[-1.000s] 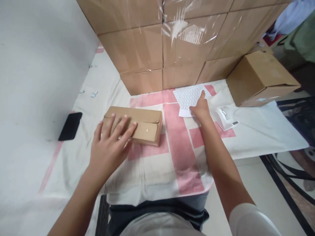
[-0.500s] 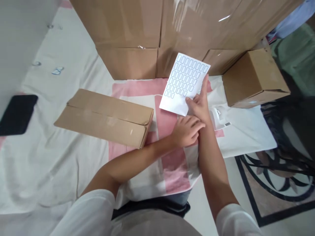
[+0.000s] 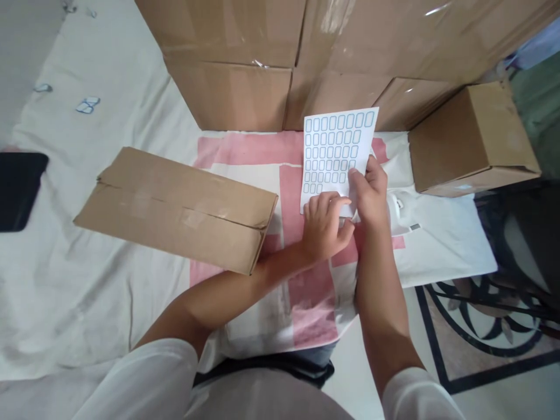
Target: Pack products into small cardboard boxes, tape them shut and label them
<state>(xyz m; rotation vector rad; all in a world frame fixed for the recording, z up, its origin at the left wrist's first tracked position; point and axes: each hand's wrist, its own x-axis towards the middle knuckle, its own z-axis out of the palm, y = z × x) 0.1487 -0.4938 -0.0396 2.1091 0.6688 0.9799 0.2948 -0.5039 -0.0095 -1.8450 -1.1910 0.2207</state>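
My right hand (image 3: 371, 192) pinches a white sheet of stickers (image 3: 326, 153) by its lower right side, with the thumb on the front. Rows of blue-outlined rounded rectangles cover the sheet, with a blank strip at the bottom. At the lower edge of the sheet is my left hand (image 3: 326, 228), its thumb apart from the bent fingers and nothing gripped. Whether its fingertips touch the paper is hard to tell. A closed, flat cardboard box (image 3: 179, 207) lies left of my hands. Behind my right wrist is a partly hidden white object (image 3: 399, 211).
Large taped cardboard boxes (image 3: 236, 93) form a wall at the back. A smaller carton (image 3: 464, 140) stands at the right. Stickers (image 3: 88, 105) and a dark flat object (image 3: 20, 189) lie leftward on the white and pink cloth (image 3: 144, 291).
The sheet has turned more upright and come slightly nearer. My left hand has shifted from my right wrist to the sheet's lower edge. The view has moved slightly.
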